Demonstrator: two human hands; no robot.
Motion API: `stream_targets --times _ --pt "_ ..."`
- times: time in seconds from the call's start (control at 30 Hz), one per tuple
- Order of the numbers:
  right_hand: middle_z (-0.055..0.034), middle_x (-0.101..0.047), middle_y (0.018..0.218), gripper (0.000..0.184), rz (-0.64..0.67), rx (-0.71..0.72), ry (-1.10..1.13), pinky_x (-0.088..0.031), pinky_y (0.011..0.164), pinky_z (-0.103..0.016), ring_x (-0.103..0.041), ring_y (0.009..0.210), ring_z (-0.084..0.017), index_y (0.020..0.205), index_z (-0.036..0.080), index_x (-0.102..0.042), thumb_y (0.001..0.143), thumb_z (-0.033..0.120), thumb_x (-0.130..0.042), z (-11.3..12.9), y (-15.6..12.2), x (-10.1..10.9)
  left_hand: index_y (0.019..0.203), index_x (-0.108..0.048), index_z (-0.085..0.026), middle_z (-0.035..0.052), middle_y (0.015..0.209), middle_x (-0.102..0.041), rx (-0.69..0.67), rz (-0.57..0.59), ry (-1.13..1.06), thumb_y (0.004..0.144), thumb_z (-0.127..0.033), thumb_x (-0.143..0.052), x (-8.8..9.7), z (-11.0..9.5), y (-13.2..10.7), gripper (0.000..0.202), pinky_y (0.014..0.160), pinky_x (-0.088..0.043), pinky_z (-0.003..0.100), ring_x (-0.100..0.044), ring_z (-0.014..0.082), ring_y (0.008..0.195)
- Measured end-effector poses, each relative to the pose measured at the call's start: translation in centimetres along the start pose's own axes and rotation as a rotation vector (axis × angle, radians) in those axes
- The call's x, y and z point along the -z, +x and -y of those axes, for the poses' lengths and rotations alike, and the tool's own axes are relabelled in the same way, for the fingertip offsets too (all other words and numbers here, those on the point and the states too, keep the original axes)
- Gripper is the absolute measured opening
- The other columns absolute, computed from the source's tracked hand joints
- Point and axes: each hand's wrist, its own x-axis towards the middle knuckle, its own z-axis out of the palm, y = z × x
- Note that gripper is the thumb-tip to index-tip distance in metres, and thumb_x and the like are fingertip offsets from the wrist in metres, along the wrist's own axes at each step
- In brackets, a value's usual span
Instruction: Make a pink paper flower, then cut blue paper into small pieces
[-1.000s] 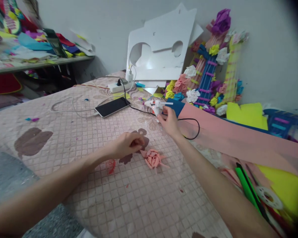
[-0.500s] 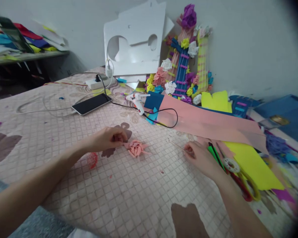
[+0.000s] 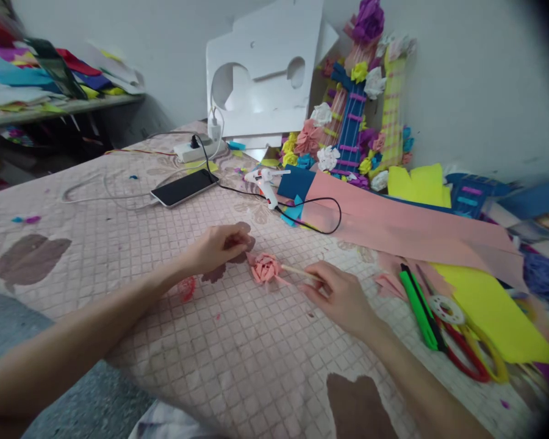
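A pink paper flower (image 3: 265, 267) lies on the patterned pink cloth (image 3: 119, 244) near the middle. My left hand (image 3: 217, 246) is curled closed just left of the flower, its fingertips near the petals. My right hand (image 3: 338, 296) pinches a thin wooden stick (image 3: 299, 272) whose tip reaches the flower's right side. A white glue gun (image 3: 268, 178) rests further back, with its black cord (image 3: 322, 213) looping to the right.
A phone (image 3: 183, 187) and a power strip (image 3: 194, 149) lie at the back left. Pink paper sheets (image 3: 416, 225), yellow paper (image 3: 494, 305), a green marker (image 3: 418, 305) and red-handled scissors (image 3: 466, 347) sit at the right. A decorated paper guitar (image 3: 352, 116) leans on the wall.
My right hand left the glue gun, went to the right side, and now holds a stick against the flower. My left hand stayed by the flower.
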Motion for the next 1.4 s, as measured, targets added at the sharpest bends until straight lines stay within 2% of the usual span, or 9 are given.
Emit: stream_targets --times 0.27,0.43,0.53,0.67,0.77,0.87,1.03,1.27,1.4 --pt "0.0008 -0.066 0.080 0.010 0.028 0.019 0.010 -0.039 0.060 -0.025 -0.058 0.066 -0.013 0.088 0.021 -0.059 0.089 0.020 -0.049 2.7 1.3 -2.7 0.100 -0.059 -0.017 0.0034 0.077 -0.069 0.027 0.092 -0.083 0.085 -0.029 -0.055 -0.5 -0.4 -0.5 0.020 0.059 -0.053 0.025 -0.066 0.0145 0.066" --pt "0.0033 -0.062 0.068 0.014 0.069 -0.007 0.065 -0.037 0.055 -0.024 -0.054 0.056 -0.012 0.098 0.022 -0.057 0.089 0.032 -0.053 3.4 0.4 -2.3 0.111 -0.054 -0.017 0.0051 0.092 -0.071 -0.035 0.037 -0.115 0.084 -0.023 -0.055 -0.5 -0.9 -0.1 0.028 0.068 -0.054 0.026 -0.067 0.0145 0.080" --pt "0.0043 -0.058 0.064 0.013 0.014 -0.034 0.072 -0.036 0.053 -0.023 -0.052 0.053 -0.010 0.095 0.021 -0.054 0.094 0.031 -0.045 2.6 -0.1 -1.6 0.113 -0.055 -0.017 0.0051 0.093 -0.070 -0.028 -0.038 -0.069 0.084 -0.022 -0.055 0.0 -1.3 -0.3 0.029 0.066 -0.052 0.025 -0.065 0.0132 0.077" --pt "-0.0004 -0.059 0.076 0.014 -0.067 0.085 0.002 -0.040 0.059 -0.024 -0.056 0.065 -0.012 0.091 0.020 -0.054 0.095 0.026 -0.042 0.6 -0.3 -1.3 0.096 -0.060 -0.019 0.0021 0.085 -0.066 -0.048 -0.165 0.068 0.084 -0.023 -0.057 -0.1 -2.8 -1.2 0.013 0.059 -0.049 0.024 -0.059 0.0110 0.066" --pt "-0.0043 -0.059 0.087 0.014 -0.054 0.177 -0.034 -0.043 0.066 -0.025 -0.057 0.076 -0.014 0.094 0.019 -0.056 0.095 0.022 -0.042 -0.5 -0.2 -1.4 0.090 -0.058 -0.017 0.0046 0.091 -0.062 -0.224 -0.209 0.160 0.084 -0.025 -0.060 -1.3 -4.2 -2.5 0.010 0.075 -0.049 0.031 -0.059 0.0166 0.086" --pt "-0.0052 -0.059 0.090 0.015 -0.049 0.226 -0.063 -0.045 0.068 -0.026 -0.057 0.078 -0.015 0.097 0.019 -0.057 0.095 0.020 -0.043 -0.8 -0.1 -1.5 0.098 -0.055 -0.018 0.0072 0.104 -0.057 -0.275 -0.220 0.316 0.080 -0.027 -0.065 -3.1 -5.3 -3.8 0.022 0.083 -0.045 0.038 -0.053 0.0217 0.098" --pt "-0.0047 -0.062 0.089 0.015 -0.059 0.220 -0.074 -0.046 0.066 -0.026 -0.059 0.077 -0.015 0.099 0.019 -0.058 0.094 0.020 -0.044 -0.9 -0.3 -1.7 0.105 -0.049 -0.018 0.0085 0.108 -0.054 -0.263 -0.166 0.551 0.077 -0.025 -0.069 -5.1 -6.4 -4.8 0.036 0.082 -0.039 0.043 -0.047 0.0261 0.099" --pt "-0.0047 -0.063 0.086 0.015 -0.077 0.198 -0.055 -0.047 0.068 -0.026 -0.060 0.078 -0.015 0.095 0.018 -0.059 0.094 0.021 -0.045 -0.5 -0.4 -2.2 0.104 -0.049 -0.019 0.0068 0.106 -0.054 -0.261 -0.176 0.591 0.080 -0.004 -0.049 -5.4 -6.3 -5.1 0.028 0.085 -0.034 0.042 -0.045 0.0234 0.097" --pt "-0.0042 -0.063 0.085 0.017 -0.077 0.199 -0.041 -0.047 0.068 -0.026 -0.060 0.076 -0.014 0.095 0.018 -0.060 0.094 0.022 -0.044 -0.2 -0.3 -2.3 0.104 -0.050 -0.020 0.0059 0.104 -0.055 -0.311 -0.200 0.581 0.084 -0.006 -0.048 -5.2 -6.3 -5.3 0.025 0.085 -0.033 0.040 -0.046 0.0216 0.096"
